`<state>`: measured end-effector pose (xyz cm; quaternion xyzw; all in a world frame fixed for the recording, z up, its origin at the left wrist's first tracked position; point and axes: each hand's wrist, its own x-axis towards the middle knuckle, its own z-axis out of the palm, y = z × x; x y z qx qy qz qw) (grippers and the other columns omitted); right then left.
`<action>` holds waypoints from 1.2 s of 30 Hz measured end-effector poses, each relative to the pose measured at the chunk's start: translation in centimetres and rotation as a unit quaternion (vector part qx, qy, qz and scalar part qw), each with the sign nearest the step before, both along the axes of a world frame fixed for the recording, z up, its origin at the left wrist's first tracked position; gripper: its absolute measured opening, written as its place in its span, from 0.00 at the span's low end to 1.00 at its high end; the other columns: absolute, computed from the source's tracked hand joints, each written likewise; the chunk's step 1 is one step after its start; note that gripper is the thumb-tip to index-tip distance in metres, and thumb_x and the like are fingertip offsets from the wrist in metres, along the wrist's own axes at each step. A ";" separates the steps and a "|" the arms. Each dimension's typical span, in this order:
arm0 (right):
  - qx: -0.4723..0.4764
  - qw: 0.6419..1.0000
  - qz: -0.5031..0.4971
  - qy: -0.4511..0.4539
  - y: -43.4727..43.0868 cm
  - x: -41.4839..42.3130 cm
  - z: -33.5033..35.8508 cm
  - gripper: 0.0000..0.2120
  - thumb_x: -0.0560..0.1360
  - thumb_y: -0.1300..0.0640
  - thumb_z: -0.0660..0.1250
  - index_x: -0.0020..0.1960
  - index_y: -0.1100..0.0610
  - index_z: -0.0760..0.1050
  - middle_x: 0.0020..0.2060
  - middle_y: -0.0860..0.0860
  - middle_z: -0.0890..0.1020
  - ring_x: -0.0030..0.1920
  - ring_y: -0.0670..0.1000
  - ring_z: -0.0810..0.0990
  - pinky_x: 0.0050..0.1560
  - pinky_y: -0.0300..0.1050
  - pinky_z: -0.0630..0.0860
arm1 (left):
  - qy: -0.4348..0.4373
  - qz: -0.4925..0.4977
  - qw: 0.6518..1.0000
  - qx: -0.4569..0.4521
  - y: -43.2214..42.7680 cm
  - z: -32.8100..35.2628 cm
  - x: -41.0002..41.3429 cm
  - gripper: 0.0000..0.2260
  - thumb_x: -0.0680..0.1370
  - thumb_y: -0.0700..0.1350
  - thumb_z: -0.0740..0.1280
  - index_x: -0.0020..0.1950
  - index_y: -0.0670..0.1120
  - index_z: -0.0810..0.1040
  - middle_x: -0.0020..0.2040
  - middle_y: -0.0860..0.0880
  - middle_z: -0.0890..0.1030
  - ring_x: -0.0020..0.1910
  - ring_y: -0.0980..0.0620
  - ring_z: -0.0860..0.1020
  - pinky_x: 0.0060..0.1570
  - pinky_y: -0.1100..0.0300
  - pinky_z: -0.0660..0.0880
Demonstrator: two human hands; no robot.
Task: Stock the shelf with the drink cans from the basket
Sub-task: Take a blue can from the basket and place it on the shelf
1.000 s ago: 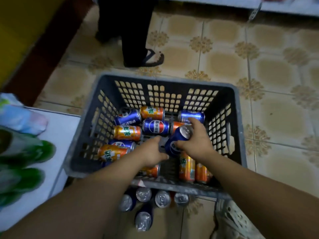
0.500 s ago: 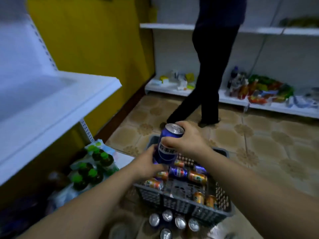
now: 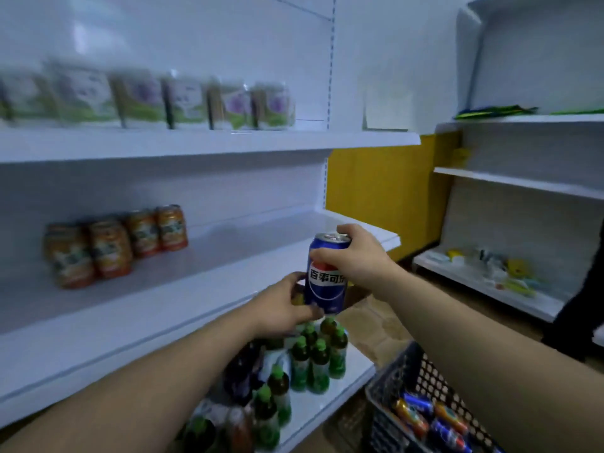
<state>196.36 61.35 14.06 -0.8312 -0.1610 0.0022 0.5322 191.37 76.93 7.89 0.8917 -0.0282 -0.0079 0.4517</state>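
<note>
I hold an upright blue drink can (image 3: 327, 279) in front of the white middle shelf (image 3: 183, 289). My right hand (image 3: 356, 259) grips its top and upper side. My left hand (image 3: 284, 305) curls round its lower part from the left. Several orange cans (image 3: 114, 243) stand in a row on that shelf at the left. The grey basket (image 3: 405, 371) sits at the lower right, with blue and orange cans (image 3: 431, 416) lying inside.
Green-capped bottles (image 3: 313, 358) crowd the bottom shelf below my hands. Packaged goods (image 3: 157, 99) line the upper shelf. More white shelving (image 3: 516, 184) with small items stands at the right. A person's dark trouser leg (image 3: 585, 299) shows at the right edge.
Both hands lifted the blue can out of the basket and carried it up to the middle shelf. My view swung from the basket and floor to the shelving.
</note>
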 end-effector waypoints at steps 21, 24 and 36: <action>-0.006 0.940 0.340 0.000 32.2 -12.5 -3.1 0.34 0.68 0.51 0.77 0.69 0.52 0.66 0.56 0.47 0.73 0.57 0.50 0.74 0.53 0.47 0.74 | 0.169 0.409 0.843 0.304 29.4 -2.7 -24.9 0.30 0.77 0.66 0.56 0.75 0.53 0.60 0.77 0.52 0.60 0.74 0.50 0.60 0.72 0.49 0.56; 0.006 0.927 0.374 -0.008 35.1 -13.3 -3.8 0.32 0.69 0.51 0.76 0.68 0.53 0.66 0.55 0.46 0.72 0.55 0.49 0.73 0.51 0.44 0.71 | 0.222 0.444 0.816 0.297 32.7 -2.7 -27.4 0.33 0.76 0.69 0.53 0.77 0.56 0.56 0.79 0.52 0.53 0.77 0.51 0.52 0.74 0.45 0.49; 0.037 0.898 0.437 0.031 47.9 -14.1 -5.4 0.28 0.73 0.55 0.72 0.69 0.51 0.65 0.66 0.51 0.74 0.64 0.52 0.74 0.59 0.44 0.71 | 0.236 0.537 0.752 0.300 37.7 -3.2 -31.6 0.34 0.74 0.72 0.50 0.77 0.60 0.52 0.79 0.55 0.47 0.78 0.51 0.46 0.73 0.39 0.43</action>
